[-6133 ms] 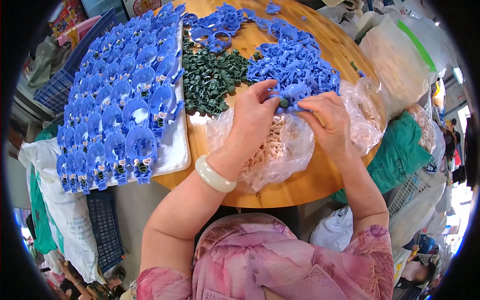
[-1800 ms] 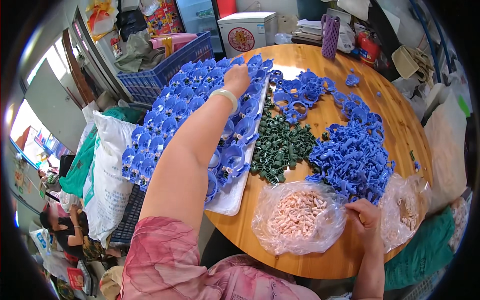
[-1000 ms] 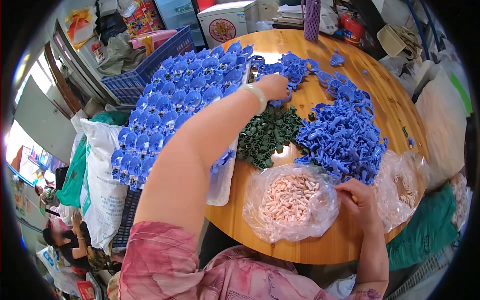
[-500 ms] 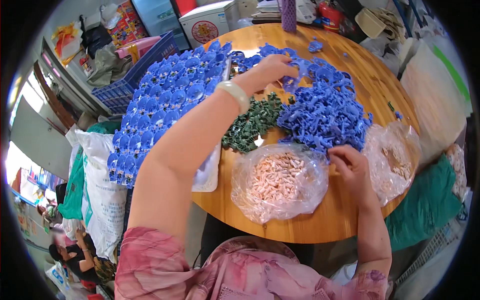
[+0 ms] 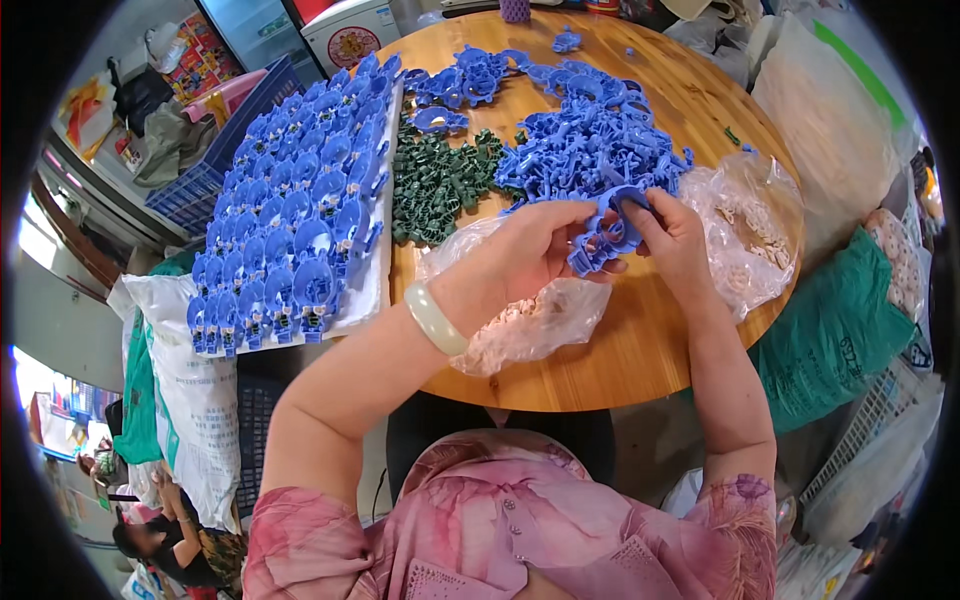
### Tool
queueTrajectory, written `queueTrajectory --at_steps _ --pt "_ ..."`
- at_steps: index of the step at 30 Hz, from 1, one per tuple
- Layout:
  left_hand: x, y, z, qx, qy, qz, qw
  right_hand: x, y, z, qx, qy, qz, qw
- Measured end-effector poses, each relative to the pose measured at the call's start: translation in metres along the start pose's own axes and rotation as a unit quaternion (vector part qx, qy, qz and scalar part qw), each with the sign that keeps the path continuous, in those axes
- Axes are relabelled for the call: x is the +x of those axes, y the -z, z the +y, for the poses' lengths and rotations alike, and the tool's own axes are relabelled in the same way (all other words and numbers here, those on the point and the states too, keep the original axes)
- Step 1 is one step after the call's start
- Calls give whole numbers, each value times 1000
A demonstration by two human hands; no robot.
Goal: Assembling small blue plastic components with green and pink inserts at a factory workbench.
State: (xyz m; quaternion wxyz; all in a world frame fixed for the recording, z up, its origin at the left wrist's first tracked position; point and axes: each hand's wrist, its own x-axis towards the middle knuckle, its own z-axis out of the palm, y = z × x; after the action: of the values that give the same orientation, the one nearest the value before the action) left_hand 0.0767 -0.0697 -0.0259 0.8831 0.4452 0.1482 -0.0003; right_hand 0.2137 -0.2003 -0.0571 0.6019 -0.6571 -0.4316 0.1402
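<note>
Between my hands is a blue plastic part with a rounded, dish-like piece and rings. My left hand holds it from the left, while the thumb and fingers of my right hand grip its right edge. Behind them lies a heap of small blue plastic pieces. Beneath my left hand and wrist, a clear plastic bag of small pale pink pieces is partly hidden. A pile of dark green plastic pieces sits to the left of the blue heap.
On the left, rows of blue assembled parts stand on a white tray. More blue dish parts lie farther back on the round wooden table. Another clear bag rests at right. Sacks crowd the floor; a person sits lower left.
My left hand has come back from the far blue parts toward me with a blue part. My right hand has moved up from beside the pink pieces and now grips it too. The view has shifted.
</note>
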Motion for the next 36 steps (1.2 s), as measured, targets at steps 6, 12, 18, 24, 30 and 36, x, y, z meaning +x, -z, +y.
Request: queueTrajectory --at_steps 6,12,18,24,30,36 --pt "-7 21 -20 22 -51 -65 996 1 -5 0 -46 -1 -34 998" --pt "-15 19 17 -9 -179 -76 981 6 -2 8 120 -7 6 993" --pt "-18 61 59 -101 -405 -38 908 19 -40 -13 -124 69 -145 979" --pt "-24 70 58 -117 -471 36 874 71 -106 -26 -244 186 -211 928" --pt "-19 76 55 -173 -462 58 868 88 -157 7 -343 208 -233 886" --pt "-21 75 53 -156 -416 100 890 83 -122 -3 -184 57 -215 957"
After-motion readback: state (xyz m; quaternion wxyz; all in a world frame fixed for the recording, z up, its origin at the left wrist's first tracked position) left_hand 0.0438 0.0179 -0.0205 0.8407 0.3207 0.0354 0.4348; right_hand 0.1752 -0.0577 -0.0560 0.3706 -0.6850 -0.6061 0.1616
